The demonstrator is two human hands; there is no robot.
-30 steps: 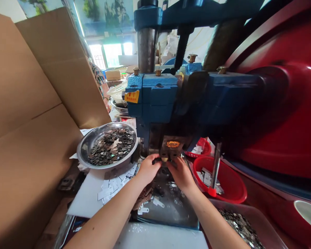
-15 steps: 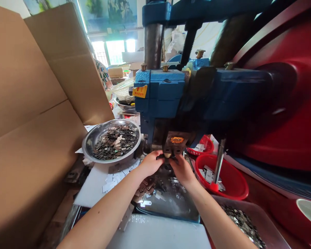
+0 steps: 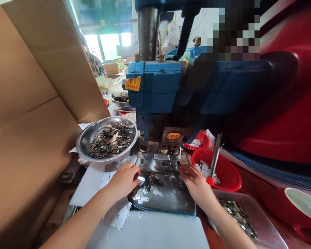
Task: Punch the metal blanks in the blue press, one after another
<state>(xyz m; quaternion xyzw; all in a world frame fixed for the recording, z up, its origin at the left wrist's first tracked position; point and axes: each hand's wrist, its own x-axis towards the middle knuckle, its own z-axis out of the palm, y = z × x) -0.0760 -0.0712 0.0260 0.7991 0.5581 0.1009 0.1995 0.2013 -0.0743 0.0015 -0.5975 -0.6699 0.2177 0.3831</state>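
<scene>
Pinching 1 small flat shiny metal piece [image 3: 141, 178] at its fingertips, the left hand [image 3: 124, 180] rests over the scuffed steel plate [image 3: 171, 204]; the right hand [image 3: 197, 183] lies released, fingers spread.

Two hands [image 3: 124, 180], one steel bowl [image 3: 84, 140], two red baskets [image 3: 229, 180].

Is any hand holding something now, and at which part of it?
The left hand pinches a small metal piece at one end with its fingertips. The right hand holds nothing.
</scene>
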